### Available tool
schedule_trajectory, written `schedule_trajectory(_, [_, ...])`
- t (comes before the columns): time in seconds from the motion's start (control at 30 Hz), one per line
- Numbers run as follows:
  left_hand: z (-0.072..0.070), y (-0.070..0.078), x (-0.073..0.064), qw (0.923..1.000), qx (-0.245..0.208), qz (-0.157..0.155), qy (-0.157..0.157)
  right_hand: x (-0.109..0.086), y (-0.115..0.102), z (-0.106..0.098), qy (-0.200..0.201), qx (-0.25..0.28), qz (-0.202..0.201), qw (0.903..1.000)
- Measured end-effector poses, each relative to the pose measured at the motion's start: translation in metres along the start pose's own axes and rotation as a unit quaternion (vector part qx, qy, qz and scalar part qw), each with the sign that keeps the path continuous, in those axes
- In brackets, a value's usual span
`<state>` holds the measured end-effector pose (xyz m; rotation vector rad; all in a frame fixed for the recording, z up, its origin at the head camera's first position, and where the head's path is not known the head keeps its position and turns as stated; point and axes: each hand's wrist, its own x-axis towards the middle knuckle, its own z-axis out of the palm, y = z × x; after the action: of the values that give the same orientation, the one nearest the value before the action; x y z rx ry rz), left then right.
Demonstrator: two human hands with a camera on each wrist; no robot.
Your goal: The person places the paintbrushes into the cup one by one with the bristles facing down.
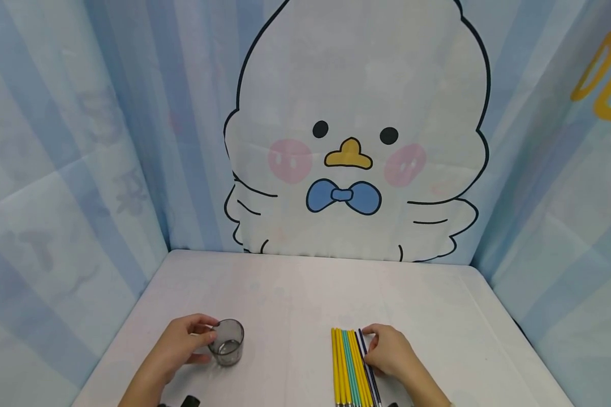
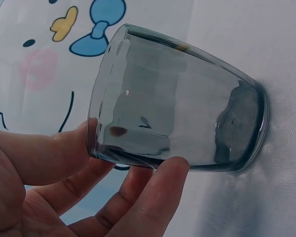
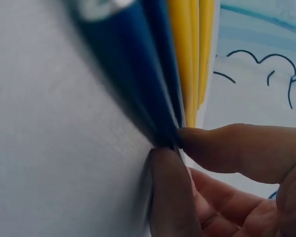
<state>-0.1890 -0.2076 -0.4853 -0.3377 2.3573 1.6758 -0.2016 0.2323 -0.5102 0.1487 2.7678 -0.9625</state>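
Note:
A smoky grey clear drinking glass (image 1: 227, 353) stands upright on the left part of the table. My left hand (image 1: 175, 342) grips it near the rim from the left side; in the left wrist view, thumb and fingers lie against the glass wall (image 2: 158, 94). Right of centre, several slim paintbrushes lie side by side, with yellow handles (image 1: 337, 367), turquoise handles (image 1: 350, 367) and two dark blue handles (image 1: 372, 376). Silver ferrules show at the near end; bristles are out of view. My right hand (image 1: 393, 351) pinches a dark blue paintbrush (image 3: 133, 69) at its handle tip, between thumb and finger.
A white cloth covers the table (image 1: 280, 305). Striped blue-and-white curtains (image 1: 56, 186) hang left and right, and a backdrop with a cartoon duck (image 1: 351, 85) closes the rear. Part of a black object (image 1: 190, 401) shows at the bottom edge by my left wrist.

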Motion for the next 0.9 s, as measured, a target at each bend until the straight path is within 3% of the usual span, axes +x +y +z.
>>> schedule_trajectory(0.13, [0.0007, 0.0013, -0.0004, 1.0000, -0.008, -0.006, 0.002, -0.0001, -0.0031, 0.0011, 0.010, -0.025, -0.013, 0.9996])
schedule_trajectory(0.3, [0.0015, 0.0015, -0.0011, 0.9998, -0.014, -0.011, 0.002, 0.0003, -0.0046, 0.0024, 0.010, -0.033, 0.000, 0.9994])
schedule_trajectory(0.9, [0.0007, 0.0008, -0.0025, 0.9999, -0.014, 0.000, -0.001, 0.0019, -0.0019, 0.0033, 0.012, 0.021, 0.014, 0.9996])
